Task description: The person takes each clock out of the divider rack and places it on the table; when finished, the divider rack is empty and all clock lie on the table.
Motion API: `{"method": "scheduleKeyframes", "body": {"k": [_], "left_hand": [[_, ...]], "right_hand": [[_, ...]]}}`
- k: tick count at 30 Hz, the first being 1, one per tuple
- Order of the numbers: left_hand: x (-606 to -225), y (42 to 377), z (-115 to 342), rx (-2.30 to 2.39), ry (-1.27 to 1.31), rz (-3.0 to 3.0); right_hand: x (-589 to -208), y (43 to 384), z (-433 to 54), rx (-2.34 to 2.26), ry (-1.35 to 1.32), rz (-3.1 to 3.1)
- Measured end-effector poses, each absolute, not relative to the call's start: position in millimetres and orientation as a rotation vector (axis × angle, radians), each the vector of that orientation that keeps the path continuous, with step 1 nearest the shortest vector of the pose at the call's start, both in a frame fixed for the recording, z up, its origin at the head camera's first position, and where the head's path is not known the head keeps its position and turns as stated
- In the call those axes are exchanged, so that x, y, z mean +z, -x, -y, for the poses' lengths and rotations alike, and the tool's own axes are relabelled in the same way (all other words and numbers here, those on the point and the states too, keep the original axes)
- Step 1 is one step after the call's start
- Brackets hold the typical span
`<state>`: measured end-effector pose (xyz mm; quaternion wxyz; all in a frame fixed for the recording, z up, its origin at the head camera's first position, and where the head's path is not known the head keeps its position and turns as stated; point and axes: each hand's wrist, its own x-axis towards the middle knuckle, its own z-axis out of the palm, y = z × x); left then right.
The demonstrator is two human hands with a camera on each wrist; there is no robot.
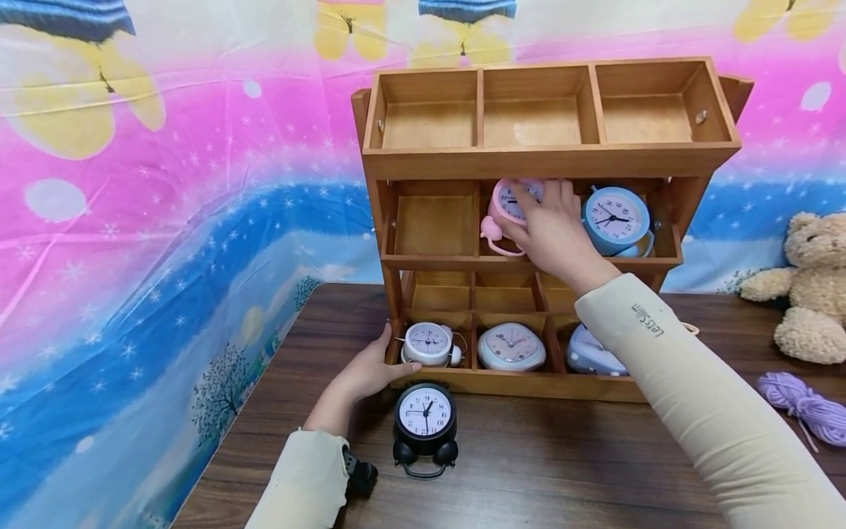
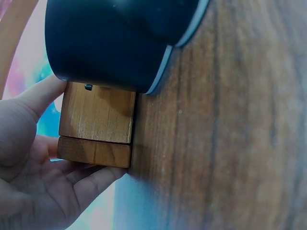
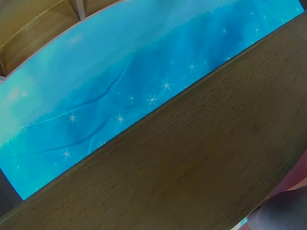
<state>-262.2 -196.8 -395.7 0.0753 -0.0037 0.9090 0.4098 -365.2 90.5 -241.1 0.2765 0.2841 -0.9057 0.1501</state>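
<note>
In the head view, my right hand (image 1: 554, 231) holds a pink alarm clock (image 1: 510, 206) in the middle compartment of the wooden rack's (image 1: 542, 163) second tier. The clock is upside down, bells and handle lowest, its face partly covered by fingers. My left hand (image 1: 366, 375) grips the rack's lower left corner, thumb on the front edge and fingers round the side. Just in front of that corner, a black alarm clock (image 1: 426, 420) lies on the table, bells toward me. Only a pink edge (image 3: 293, 173) and a shadowed finger show in the right wrist view.
A blue alarm clock (image 1: 616, 217) sits right of the pink one. The bottom tier holds a white twin-bell clock (image 1: 428, 344), a rounded pale clock (image 1: 511, 347) and a light-blue clock (image 1: 588, 353) half behind my sleeve. Right: a teddy bear (image 1: 819, 294) and purple yarn (image 1: 806, 408).
</note>
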Motion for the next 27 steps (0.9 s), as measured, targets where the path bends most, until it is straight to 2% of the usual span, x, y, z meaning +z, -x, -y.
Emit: {"method": "scheduleKeyframes", "body": {"k": [15, 27], "left_hand": [[-399, 264, 198, 1.217, 0.017, -2.724], [-396, 264, 197, 1.213, 0.034, -2.722]], "right_hand": [[-238, 359, -92, 0.496, -0.736, 2.437], [-245, 328, -99, 0.576, -0.795, 2.481]]}}
